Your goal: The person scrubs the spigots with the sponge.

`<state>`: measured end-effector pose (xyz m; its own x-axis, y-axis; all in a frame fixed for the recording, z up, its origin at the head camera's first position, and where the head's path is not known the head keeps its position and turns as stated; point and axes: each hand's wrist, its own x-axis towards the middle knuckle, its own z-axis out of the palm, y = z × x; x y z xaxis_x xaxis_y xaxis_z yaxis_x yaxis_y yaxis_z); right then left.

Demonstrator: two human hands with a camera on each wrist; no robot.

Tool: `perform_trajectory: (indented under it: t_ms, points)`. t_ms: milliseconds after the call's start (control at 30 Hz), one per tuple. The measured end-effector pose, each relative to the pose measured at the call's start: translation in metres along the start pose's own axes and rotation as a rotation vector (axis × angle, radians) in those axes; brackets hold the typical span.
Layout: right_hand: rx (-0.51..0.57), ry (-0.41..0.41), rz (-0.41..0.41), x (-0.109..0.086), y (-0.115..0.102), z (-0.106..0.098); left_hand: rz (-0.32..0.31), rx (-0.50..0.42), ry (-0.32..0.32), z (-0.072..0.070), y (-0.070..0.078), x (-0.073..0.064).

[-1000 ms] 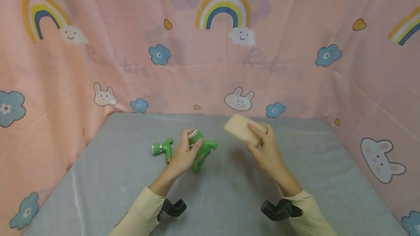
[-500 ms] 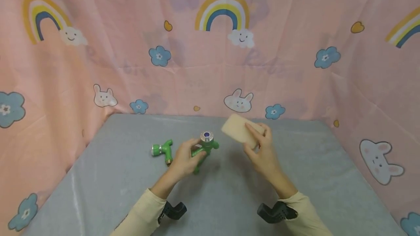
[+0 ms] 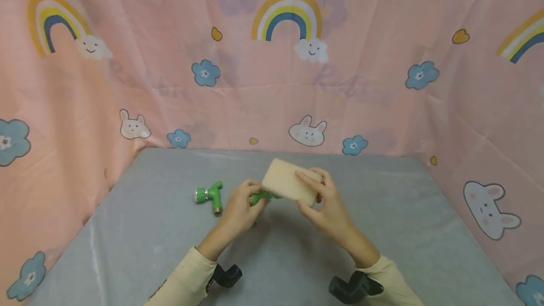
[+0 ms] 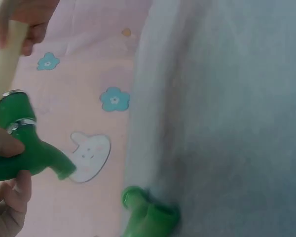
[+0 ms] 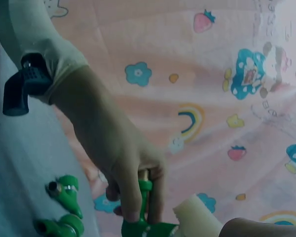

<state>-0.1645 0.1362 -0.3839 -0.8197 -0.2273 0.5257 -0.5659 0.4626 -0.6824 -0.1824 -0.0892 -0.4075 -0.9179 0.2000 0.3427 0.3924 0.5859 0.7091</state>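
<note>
My left hand (image 3: 239, 209) grips a green tap (image 3: 258, 196) by its body, raised over the table. In the left wrist view its ribbed green knob with silver trim points up, right beside a cream sponge (image 4: 4, 61). The right hand (image 3: 329, 208) pinches that rectangular sponge between thumb and fingers. In the head view the sponge overlaps most of the tap and hides its knob. A second green tap (image 3: 210, 197) lies on the table left of my left hand. Another green tap (image 5: 61, 227) lies below the hands, mostly hidden in the head view.
A grey cloth covers the table (image 3: 140, 230). Behind and beside it hangs a pink curtain (image 3: 263, 93) printed with rainbows, flowers and rabbits. Each wrist wears a black camera mount, one on the left (image 3: 227, 275) and one on the right (image 3: 350, 288).
The right hand has brought the sponge left and down to the tap in my left hand. Earlier, the left hand turned the tap so its knob faced the head view. The table taps stay put.
</note>
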Motion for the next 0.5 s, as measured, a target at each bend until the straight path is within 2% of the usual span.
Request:
perform_trajectory:
  t_ms: [167,267,333,433,500]
  points:
    - [-0.089,0.069,0.1,0.005,0.012,-0.013,0.013,0.061,0.014,0.001,0.0,0.0]
    - [-0.069,0.092,0.078,0.004,0.012,-0.018,0.015,0.057,0.018,0.001,0.0,-0.001]
    - [-0.033,0.029,0.025,0.003,0.01,-0.019,0.02,0.054,0.02,0.001,0.0,-0.001]
    - [-0.029,-0.116,-0.046,0.002,0.01,-0.014,0.028,0.052,0.014,0.0,-0.002,0.0]
    - [-0.042,-0.175,-0.04,0.004,0.015,-0.011,0.023,0.046,0.0,0.001,-0.004,0.0]
